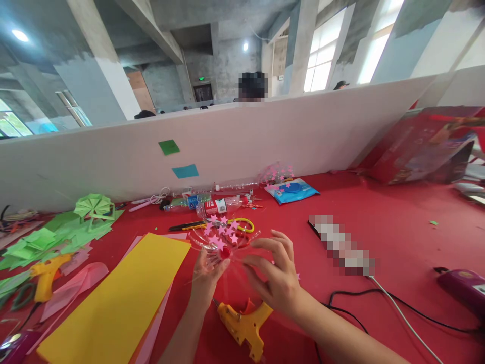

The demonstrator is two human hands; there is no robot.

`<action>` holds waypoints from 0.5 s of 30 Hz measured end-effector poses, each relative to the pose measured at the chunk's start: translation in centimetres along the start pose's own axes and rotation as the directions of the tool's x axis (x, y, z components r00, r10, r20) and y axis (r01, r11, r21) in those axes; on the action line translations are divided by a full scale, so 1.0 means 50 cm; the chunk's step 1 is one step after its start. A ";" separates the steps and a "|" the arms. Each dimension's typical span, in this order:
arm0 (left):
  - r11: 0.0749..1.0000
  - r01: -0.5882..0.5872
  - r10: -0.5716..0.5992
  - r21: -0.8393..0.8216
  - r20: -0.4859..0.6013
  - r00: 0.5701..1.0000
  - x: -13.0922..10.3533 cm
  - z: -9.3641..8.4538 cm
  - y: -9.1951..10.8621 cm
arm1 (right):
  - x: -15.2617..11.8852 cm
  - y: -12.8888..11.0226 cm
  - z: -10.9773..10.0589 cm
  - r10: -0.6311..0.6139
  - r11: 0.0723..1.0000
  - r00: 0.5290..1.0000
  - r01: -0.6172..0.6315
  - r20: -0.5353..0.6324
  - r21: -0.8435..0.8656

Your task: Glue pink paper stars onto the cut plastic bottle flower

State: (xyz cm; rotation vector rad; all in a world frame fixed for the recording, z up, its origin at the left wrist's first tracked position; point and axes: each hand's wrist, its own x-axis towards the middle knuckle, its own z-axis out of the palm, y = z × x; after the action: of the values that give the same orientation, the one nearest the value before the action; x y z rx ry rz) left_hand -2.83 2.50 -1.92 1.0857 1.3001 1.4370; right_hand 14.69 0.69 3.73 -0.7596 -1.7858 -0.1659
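**One star-covered plastic piece [222, 237] between my two hands**

One clear plastic piece, cut into thin curved strips, is above the red desk [341, 212], in front of me and near the middle of the view. My left hand [209, 268] pinches it between thumb and fingers, close to its single red cap [225, 253]. My right hand [270, 268] is beside the strips, fingers curved and parted; whether the fingertips grip a strip, I cannot tell. The cap end faces back towards me, and the starred end points towards the white partition [235, 136]; the long axis runs roughly away from me. About ten pink stars are visible on the strips.

Beyond the piece lie one pair of yellow-handled scissors [248, 223], one cutter knife [187, 226] and two labelled bottles, one with a blue label [193, 202] and one with a red label [215, 207]. One further starred plastic form [278, 174] is by the partition, near one blue packet [292, 191]. Two yellow glue guns are present: one near me [246, 323], one at far left [49, 275]. One yellow sheet [117, 298] lies left of my hands, over pink paper. Two paper squares, one green [168, 147] and one blue [185, 171], are on the partition.
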 end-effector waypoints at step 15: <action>0.948 -0.095 0.059 0.305 0.125 0.990 0.024 -0.037 0.009 | -0.024 0.079 0.072 0.621 0.373 0.530 -0.848 0.578 0.376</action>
State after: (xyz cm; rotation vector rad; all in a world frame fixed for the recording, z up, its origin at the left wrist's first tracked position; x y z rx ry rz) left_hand -4.92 3.24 -1.52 1.4199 1.4457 1.2306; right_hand 14.20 4.96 0.33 -1.0630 -1.4471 1.2360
